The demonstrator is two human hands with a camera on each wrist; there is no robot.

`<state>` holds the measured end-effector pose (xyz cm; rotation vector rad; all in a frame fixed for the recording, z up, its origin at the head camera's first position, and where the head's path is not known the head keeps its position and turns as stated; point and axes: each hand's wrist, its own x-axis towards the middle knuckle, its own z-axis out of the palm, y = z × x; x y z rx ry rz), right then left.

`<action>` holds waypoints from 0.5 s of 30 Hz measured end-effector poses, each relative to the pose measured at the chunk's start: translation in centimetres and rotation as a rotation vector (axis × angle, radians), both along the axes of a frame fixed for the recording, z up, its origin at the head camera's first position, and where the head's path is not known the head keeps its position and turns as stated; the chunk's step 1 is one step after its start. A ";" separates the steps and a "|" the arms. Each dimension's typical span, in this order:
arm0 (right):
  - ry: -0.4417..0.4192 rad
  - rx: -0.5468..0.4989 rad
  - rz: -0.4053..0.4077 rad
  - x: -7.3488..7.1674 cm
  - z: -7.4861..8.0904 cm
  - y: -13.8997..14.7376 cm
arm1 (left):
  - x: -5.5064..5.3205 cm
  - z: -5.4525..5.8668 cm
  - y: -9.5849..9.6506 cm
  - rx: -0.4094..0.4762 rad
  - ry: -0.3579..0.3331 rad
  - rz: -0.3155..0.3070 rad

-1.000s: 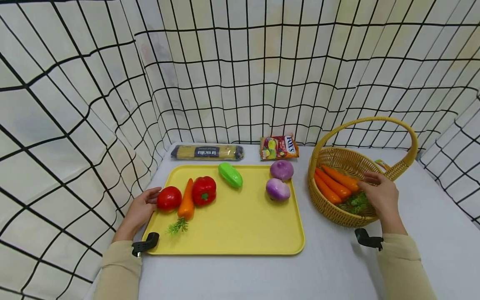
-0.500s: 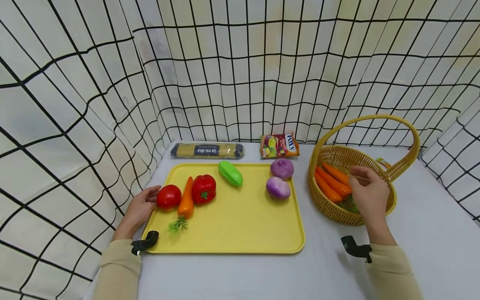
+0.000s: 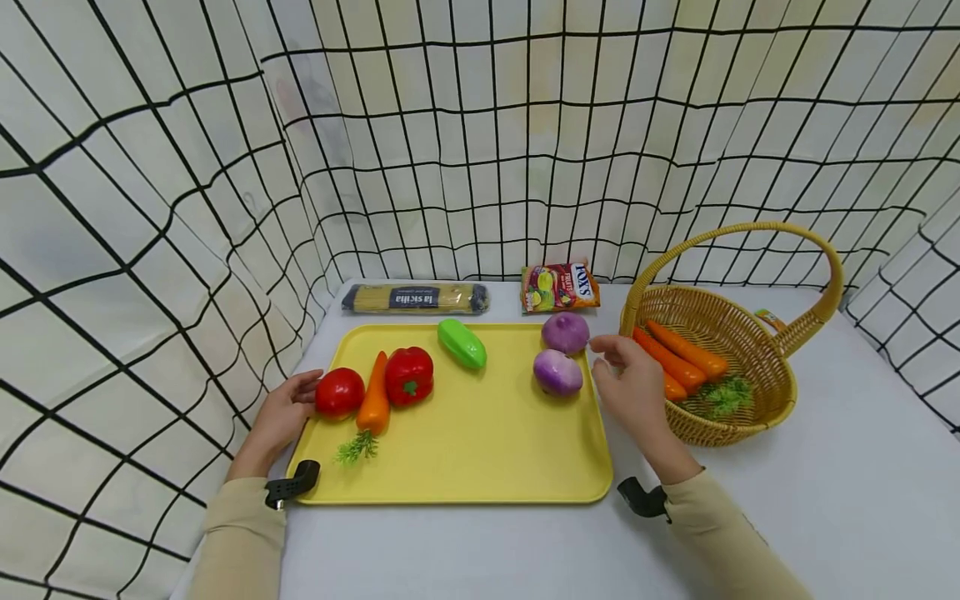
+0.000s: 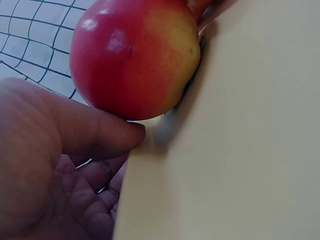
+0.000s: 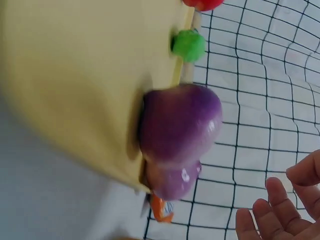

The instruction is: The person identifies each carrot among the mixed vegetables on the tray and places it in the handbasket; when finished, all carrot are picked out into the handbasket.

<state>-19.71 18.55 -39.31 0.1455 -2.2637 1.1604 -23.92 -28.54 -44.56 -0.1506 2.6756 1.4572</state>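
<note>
My left hand (image 3: 281,417) is at the left rim of the yellow tray (image 3: 487,458), beside a red tomato (image 3: 340,393). In the left wrist view the thumb (image 4: 105,132) lies over the rim and the other fingers pass behind it, gripping the tray. My right hand (image 3: 632,392) hovers by the tray's right edge with nothing in it, fingers loosely bent. Just left of it lie two purple onions, the nearer one (image 3: 558,372) and the farther one (image 3: 566,332). The right wrist view shows the fingers (image 5: 280,205) apart from the onions.
On the tray also lie a carrot (image 3: 373,400), a red bell pepper (image 3: 408,376) and a green vegetable (image 3: 462,344). A wicker basket (image 3: 772,400) with several carrots stands right. Behind the tray are a spaghetti pack (image 3: 416,298) and a candy bag (image 3: 559,287). Black netting surrounds the table.
My right hand has moved left, out of the basket and over to the onions, leaving the carrots in the basket. The left hand has stayed at the tray's rim.
</note>
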 end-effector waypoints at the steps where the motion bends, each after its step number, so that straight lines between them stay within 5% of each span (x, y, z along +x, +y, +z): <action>1: -0.008 -0.011 0.015 -0.2 -0.2 -0.5 | 0.0 0.0 0.0 0.001 0.002 -0.001; 10: -0.117 -0.007 0.076 -1.2 -1.7 -6.0 | 0.2 0.3 0.1 -0.010 0.004 0.008; 15: -0.066 0.016 0.110 -1.2 -1.7 -8.2 | 0.1 0.1 0.0 -0.026 0.020 -0.004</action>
